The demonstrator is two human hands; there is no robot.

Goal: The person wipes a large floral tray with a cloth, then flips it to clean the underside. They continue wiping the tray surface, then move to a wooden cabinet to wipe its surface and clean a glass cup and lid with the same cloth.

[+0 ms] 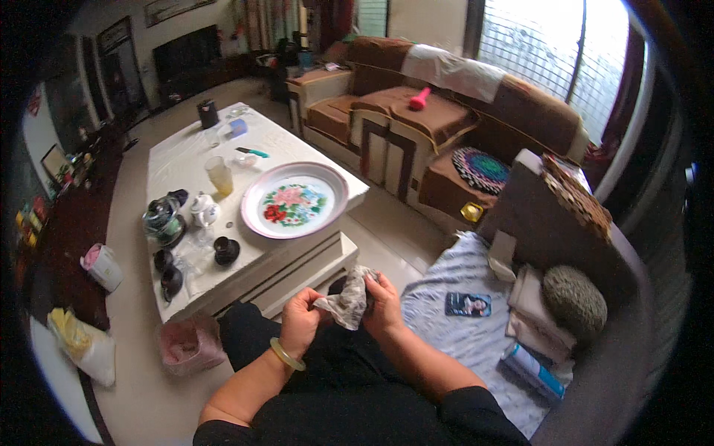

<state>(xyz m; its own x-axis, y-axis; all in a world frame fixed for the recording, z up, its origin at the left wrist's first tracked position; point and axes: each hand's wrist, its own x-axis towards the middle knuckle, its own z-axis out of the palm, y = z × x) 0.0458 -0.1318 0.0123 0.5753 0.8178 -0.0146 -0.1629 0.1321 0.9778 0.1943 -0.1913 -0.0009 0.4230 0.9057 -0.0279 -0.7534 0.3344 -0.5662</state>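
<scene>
A crumpled, grey-patterned cloth [351, 304] is stretched between my two hands above my lap. My left hand [301, 318] pinches its left corner between thumb and fingers, and a pale bangle circles that wrist. My right hand [384, 301] grips the cloth's upper right part, with some fingers hidden behind it. Just beyond the hands, a large enamel tray [254, 214] with a painted flower pattern lies on the white coffee table [279, 134], close to its near right corner.
On the table are a glass cup [218, 175], a white teapot [205, 211], a glass kettle [163, 222], dark cups [226, 251] and a green-handled knife [254, 152]. A lined bin [189, 345] stands by my left leg. At right, a sofa seat [440, 290] bears a spray can [532, 371].
</scene>
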